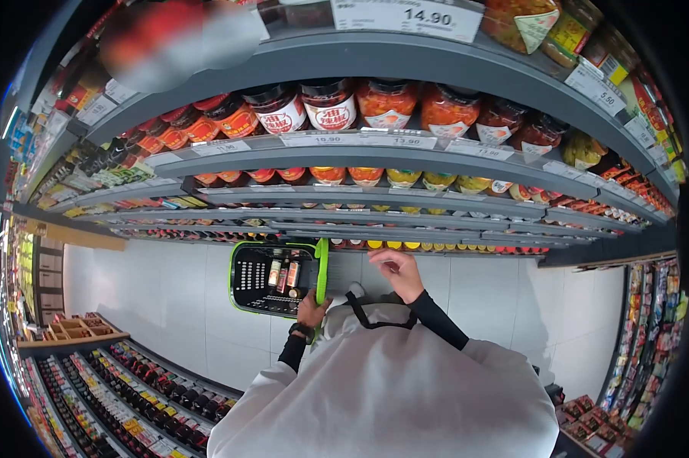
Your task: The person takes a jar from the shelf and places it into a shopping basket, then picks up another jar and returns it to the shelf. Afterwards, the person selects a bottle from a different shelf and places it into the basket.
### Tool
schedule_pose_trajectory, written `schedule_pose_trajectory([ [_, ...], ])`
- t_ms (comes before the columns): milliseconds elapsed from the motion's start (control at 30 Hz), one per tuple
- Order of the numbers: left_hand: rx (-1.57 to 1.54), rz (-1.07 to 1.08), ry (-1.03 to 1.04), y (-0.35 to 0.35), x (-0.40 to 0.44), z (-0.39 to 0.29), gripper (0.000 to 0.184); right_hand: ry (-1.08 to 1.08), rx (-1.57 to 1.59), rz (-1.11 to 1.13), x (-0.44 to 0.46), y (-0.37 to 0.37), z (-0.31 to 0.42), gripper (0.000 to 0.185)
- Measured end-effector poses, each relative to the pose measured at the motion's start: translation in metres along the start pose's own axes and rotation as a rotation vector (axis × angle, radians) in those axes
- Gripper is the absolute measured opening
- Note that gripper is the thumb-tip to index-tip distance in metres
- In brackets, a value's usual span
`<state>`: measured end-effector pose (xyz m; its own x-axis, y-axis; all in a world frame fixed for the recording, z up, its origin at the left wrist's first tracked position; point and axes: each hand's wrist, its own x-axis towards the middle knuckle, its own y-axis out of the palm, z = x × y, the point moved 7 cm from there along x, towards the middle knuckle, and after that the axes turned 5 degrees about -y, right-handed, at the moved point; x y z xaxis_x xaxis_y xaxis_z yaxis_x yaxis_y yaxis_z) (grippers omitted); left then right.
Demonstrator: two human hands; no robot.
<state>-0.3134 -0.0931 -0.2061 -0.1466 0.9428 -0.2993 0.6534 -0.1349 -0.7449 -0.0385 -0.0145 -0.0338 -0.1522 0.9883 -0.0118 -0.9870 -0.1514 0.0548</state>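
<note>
the left hand (312, 309) is lowered beside the body, its fingers closed around the near end of a green handle (323, 267). a dark watch (302, 330) is worn on that wrist. the right hand (399, 275) is held out in front of the body, bent at the wrist, its fingers loosely curled and pointed toward the left, with the palm half-open. both forearms are covered by black sleeves (438, 320), and the torso by a pale grey top (383, 389).

by the handle, a black shopping basket (249, 276) with a green rim is held just left of the legs, above the pale tiled floor (184, 294). inside it, several small packages (283, 278) in cream, red and brown are grouped toward the handle side; their print is too small to be read.

ahead, tiers of grey shelves (299, 65) are filled with jars. on the second tier, two dark-lidded jars (331, 113) are marked "油辣椒" in red and white. beside them, jars of orange-red preserve (386, 104) are fitted with white pointed labels. prices are printed on shelf tags: "14.90" on the upper tag (407, 17), "10.90" and "13.90" on the strip (360, 140) below, and "5.50" on a tag (595, 84) at the right.
</note>
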Motion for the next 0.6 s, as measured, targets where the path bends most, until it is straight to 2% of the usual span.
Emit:
schedule_pose_trajectory([
  [67,-0.198,0.169,-0.137,-0.020,-0.003,-0.025,0.053,0.019,-0.028,-0.027,-0.004,0.010,0.001,0.023],
  [100,-0.225,0.137,-0.069,-0.013,0.005,-0.012,0.054,0.025,-0.052,-0.032,-0.006,0.014,0.003,0.024],
  [200,-0.342,0.199,-0.136,-0.005,0.019,0.009,0.053,0.029,-0.067,-0.053,-0.003,0.021,-0.003,0.027],
  [233,-0.356,0.183,-0.082,-0.020,0.019,-0.008,0.051,0.037,-0.087,-0.052,-0.006,0.022,-0.007,0.027],
  [333,-0.391,0.237,-0.107,-0.037,0.024,-0.017,0.053,0.069,-0.083,-0.063,-0.009,0.027,-0.019,0.028],
  [600,-0.500,0.121,-0.084,-0.040,0.052,-0.001,0.055,0.076,-0.108,-0.042,-0.004,0.021,-0.021,0.024],
])
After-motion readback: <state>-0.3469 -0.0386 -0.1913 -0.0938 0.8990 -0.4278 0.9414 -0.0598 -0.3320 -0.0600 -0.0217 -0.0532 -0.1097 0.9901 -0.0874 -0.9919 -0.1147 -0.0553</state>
